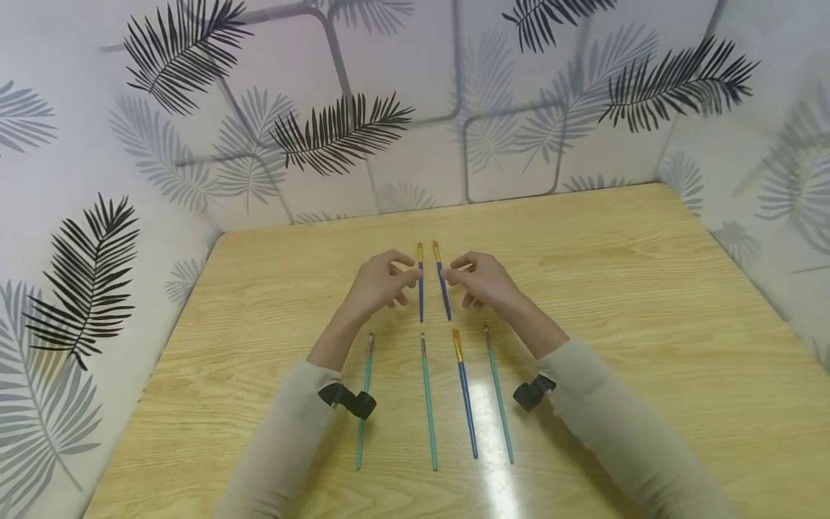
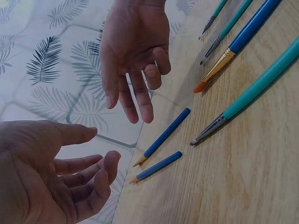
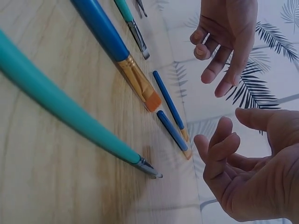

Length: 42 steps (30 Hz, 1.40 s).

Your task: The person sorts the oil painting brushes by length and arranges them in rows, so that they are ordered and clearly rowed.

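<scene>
Pale sleeves [image 1: 632, 432] are held either side of the near blue brush [image 1: 465, 400], beyond which the left far brush [image 1: 421, 297] and right far brush [image 1: 445, 298], lying lengthwise away, are flanked respectively by the nearer left hand [image 1: 381, 280] and right hand [image 1: 488, 280], thumbs parted from fingers, nothing gripped.

Left grip [image 1: 385, 280] and right grip [image 1: 485, 280] near two blue paintbrushes [image 1: 421, 299] on a wooden table [image 1: 648, 303].

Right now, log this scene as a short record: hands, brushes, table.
Left hand: fingers loosely bent, holding nothing
Right hand: fingers loosely bent, holding nothing
Far row: two blue brushes, between the hands
Near row: three teal brushes, one blue brush
Orientation: bristles toward the wall
Table: wood-grain
</scene>
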{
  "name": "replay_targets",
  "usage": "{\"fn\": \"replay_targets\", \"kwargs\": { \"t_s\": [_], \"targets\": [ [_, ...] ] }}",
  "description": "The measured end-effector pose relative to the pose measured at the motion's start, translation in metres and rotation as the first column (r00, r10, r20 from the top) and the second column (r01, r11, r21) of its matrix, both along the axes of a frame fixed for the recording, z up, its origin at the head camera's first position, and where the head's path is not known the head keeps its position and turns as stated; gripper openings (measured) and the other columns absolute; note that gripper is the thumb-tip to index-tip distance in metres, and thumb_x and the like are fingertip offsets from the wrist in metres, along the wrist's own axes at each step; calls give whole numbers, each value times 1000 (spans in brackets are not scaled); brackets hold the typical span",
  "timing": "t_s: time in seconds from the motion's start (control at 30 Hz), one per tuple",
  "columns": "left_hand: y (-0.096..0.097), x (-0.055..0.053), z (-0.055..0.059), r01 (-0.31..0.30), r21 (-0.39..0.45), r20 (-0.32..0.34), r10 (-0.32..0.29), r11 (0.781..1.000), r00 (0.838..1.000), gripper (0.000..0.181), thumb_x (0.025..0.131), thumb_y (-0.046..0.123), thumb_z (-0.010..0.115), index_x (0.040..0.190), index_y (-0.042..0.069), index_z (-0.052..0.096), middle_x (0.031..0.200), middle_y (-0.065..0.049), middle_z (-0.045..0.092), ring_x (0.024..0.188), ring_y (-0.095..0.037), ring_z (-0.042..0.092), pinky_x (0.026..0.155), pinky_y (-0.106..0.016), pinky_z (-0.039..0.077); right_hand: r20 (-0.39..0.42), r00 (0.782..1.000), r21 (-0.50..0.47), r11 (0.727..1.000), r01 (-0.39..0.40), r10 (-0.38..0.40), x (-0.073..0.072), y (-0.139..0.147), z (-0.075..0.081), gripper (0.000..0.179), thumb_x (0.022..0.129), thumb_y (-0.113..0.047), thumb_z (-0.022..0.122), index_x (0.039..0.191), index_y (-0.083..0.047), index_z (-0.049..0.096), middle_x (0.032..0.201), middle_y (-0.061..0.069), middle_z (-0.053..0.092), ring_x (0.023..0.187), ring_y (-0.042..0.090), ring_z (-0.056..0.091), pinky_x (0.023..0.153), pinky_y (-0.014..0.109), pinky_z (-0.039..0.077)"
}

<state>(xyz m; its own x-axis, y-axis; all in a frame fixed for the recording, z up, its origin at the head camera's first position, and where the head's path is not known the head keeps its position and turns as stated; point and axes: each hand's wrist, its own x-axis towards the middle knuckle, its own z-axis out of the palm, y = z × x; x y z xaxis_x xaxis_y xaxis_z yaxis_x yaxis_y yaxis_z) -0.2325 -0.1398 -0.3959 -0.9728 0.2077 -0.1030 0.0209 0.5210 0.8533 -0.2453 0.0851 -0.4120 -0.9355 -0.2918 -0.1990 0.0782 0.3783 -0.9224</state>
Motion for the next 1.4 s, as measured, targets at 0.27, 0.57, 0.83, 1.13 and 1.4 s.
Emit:
{"fn": "replay_targets", "kwargs": {
  "t_s": [0.27, 0.57, 0.83, 1.13, 1.4],
  "targets": [
    [1, 8, -3, 22, 41, -9, -21, 999, 1000, 42, 102, 31, 67, 135, 6, 60, 110, -21, 74, 82, -43, 73, 77, -56, 59, 12, 999, 1, 999, -35, 35, 7, 7, 1, 57, 102, -35, 66, 144, 1, 52, 127, 23, 68, 63, 19, 63, 57, 28, 51],
    [3, 22, 2, 34, -3, -19, -34, 999, 999, 38, 102, 31, 67, 131, 5, 62, 107, -20, 75, 79, -41, 74, 70, -47, 59, 37, 999, -27, 1000, -12, 13, 17, 9, 0, 57, 101, -34, 67, 144, 1, 52, 127, 23, 69, 62, 16, 60, 60, 30, 53],
    [3, 29, 2, 50, 3, -8, -50, 999, 999, 36, 102, 29, 67, 130, 7, 63, 108, -20, 75, 79, -41, 73, 73, -51, 59, 44, 999, -64, 998, -12, 15, 22, 12, -2, 56, 101, -33, 68, 143, 2, 53, 126, 25, 68, 60, 15, 59, 55, 28, 51],
    [-2, 39, 3, 50, -12, -10, -50, 999, 999, 38, 102, 29, 66, 132, 4, 63, 107, -20, 75, 77, -39, 74, 70, -46, 59, 35, 999, -55, 998, -26, 28, 26, 15, -5, 56, 101, -30, 68, 143, 3, 52, 125, 25, 68, 60, 17, 60, 53, 27, 50],
    [-5, 44, 0, 45, -31, 2, -45, 999, 999, 38, 102, 29, 68, 130, 6, 64, 105, -17, 76, 76, -38, 74, 66, -40, 58, 48, 998, -40, 999, -25, 27, 32, 17, -8, 54, 101, -31, 69, 141, 1, 54, 122, 23, 69, 59, 18, 59, 55, 26, 47]
  ]
}}
